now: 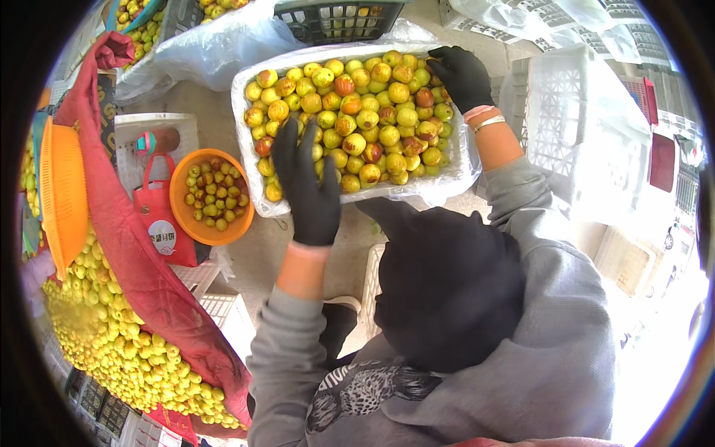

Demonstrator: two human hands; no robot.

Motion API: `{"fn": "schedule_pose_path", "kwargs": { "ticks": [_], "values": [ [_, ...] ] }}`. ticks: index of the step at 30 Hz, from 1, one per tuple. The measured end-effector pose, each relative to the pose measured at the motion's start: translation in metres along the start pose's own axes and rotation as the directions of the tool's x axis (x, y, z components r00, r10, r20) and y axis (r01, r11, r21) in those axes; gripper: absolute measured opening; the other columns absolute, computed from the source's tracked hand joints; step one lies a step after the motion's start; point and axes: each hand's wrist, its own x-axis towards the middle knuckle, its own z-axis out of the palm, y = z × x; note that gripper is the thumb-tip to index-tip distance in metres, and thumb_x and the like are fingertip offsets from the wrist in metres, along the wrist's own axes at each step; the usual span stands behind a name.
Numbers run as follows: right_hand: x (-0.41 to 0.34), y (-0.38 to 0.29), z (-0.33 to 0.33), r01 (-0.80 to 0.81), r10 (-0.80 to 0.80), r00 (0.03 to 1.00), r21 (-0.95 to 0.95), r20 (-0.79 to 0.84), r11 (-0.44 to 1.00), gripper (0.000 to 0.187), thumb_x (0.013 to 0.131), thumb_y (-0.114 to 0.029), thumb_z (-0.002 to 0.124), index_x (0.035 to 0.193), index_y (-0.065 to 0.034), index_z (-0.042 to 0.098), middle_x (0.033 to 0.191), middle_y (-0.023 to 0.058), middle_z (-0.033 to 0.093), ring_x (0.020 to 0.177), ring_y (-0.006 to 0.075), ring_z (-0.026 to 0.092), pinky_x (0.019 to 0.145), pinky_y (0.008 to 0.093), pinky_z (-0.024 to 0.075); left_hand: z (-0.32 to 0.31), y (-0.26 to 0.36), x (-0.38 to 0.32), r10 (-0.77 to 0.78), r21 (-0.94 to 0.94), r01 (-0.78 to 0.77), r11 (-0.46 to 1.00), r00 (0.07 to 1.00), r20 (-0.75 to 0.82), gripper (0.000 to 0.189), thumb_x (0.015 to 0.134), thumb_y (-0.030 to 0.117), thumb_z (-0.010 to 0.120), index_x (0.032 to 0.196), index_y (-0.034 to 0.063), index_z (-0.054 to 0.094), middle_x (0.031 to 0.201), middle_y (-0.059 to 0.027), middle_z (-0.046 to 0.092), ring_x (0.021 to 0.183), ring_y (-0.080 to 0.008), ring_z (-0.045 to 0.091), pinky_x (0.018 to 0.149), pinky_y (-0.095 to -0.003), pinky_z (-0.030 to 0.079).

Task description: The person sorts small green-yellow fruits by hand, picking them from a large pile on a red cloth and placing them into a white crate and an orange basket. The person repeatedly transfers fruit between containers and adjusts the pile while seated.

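A crate lined with clear plastic film [241, 139] stands before me, filled with yellow-green and reddish-brown jujubes [368, 120]. My left hand [307, 190], in a black glove, lies over the fruit at the crate's near left side. Its fingers are spread and the fingertips touch the jujubes. My right hand [462, 78], also black-gloved, is at the far right corner of the crate, fingers bent over the edge beside the fruit. Whether those fingers grip the rim or a jujube is hidden. Black fabric [447, 290] covers much of the view below the crate.
To the left, an orange plastic basin [179, 190] holds more jujubes beside a red bag [159, 215]. A red quilted cloth [128, 257] borders a large jujube heap [128, 346]. White plastic crates [553, 106] stand at right; a dark crate [341, 22] is beyond.
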Motion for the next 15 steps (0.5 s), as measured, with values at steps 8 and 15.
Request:
{"fn": "schedule_pose_path", "kwargs": {
  "ticks": [8,15],
  "values": [
    [-0.020,-0.066,0.015,0.299,-0.308,0.945,0.088,0.114,0.950,0.051,0.098,-0.026,0.062,0.147,-0.0180,0.053,0.150,0.0127,0.054,0.136,0.0351,0.052,0.116,0.0504,0.0372,-0.166,0.042,-0.136,-0.409,0.050,0.409,0.911,0.912,-0.026,0.049,0.109,0.015,0.040,0.154,-0.0047,0.039,0.164,-0.0211,0.036,0.154,-0.0345,0.029,0.126,-0.0452,0.020],
    [-0.027,-0.070,0.021,0.383,-0.382,0.924,-0.035,0.015,0.923,0.052,0.095,-0.020,0.064,0.147,-0.0171,0.054,0.149,0.0124,0.055,0.136,0.0357,0.051,0.113,0.0461,0.0415,-0.255,0.088,-0.205,-0.365,0.355,0.399,0.845,0.917,-0.160,0.050,0.114,0.020,0.030,0.156,-0.0067,0.033,0.165,-0.0208,0.033,0.155,-0.0334,0.028,0.126,-0.0446,0.021]
  ]
}}
